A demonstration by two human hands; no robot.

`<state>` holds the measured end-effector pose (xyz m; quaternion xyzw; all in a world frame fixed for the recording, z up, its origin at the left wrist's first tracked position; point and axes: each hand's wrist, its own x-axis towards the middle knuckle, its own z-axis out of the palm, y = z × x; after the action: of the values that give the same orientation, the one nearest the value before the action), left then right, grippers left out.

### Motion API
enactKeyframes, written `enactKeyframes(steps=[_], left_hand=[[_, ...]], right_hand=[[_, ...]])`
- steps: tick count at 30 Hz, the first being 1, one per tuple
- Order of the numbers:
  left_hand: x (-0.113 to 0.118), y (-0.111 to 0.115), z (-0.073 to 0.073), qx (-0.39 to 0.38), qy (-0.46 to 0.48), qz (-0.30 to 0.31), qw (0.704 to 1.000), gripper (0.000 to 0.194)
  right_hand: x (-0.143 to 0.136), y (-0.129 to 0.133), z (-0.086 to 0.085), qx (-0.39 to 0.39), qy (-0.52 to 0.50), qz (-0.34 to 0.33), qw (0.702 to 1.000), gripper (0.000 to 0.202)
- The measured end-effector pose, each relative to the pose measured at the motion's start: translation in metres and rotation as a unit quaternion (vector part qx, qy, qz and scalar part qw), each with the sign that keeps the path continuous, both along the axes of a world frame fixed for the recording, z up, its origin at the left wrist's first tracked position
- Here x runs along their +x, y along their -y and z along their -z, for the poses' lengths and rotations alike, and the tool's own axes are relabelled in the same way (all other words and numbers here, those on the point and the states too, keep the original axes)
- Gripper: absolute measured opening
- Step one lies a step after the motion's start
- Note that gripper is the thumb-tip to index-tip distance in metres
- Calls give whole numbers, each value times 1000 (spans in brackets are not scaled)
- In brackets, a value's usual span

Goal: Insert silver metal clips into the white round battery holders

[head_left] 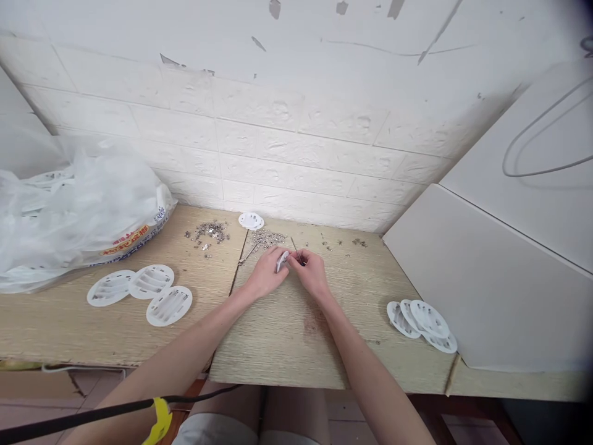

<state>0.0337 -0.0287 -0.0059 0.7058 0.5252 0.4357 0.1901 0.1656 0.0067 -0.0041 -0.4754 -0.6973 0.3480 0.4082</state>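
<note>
My left hand grips a small white round plastic piece, tilted up on its edge, with the fingers closed around it. Close beside it, my right hand pinches a thin dark pointed tool whose tip points up and away; its exact kind is too small to make out. Just beyond the hands lies a heap of tiny metal parts, with a slim metal tool at its left. Behind that heap rests a white plastic disc. Another pile of small metal pieces is farther left.
Three white slotted discs overlap on the left of the wooden table. A full plastic bag stands behind them. Several stacked discs lie at the right, against a white panel. A black cable crosses low in front.
</note>
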Motion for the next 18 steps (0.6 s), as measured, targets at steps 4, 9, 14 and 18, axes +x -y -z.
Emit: enactKeyframes(steps=[4,9,14,18], left_hand=[[-2,1,-1,0,3,15,1000,33],[-5,0,-4,-44,64,16,997,33],[-6,1,-9,-65,88,15,994,34],[-6,2,-9,-64,92,9,994,33]], right_hand=[[1,0,0,3,13,-14,1000,19],[4,-1,-2,7,9,-43,999,22],[4,-1,-2,17,19,-52,998,22],[3,0,-3,21,16,-48,999,20]])
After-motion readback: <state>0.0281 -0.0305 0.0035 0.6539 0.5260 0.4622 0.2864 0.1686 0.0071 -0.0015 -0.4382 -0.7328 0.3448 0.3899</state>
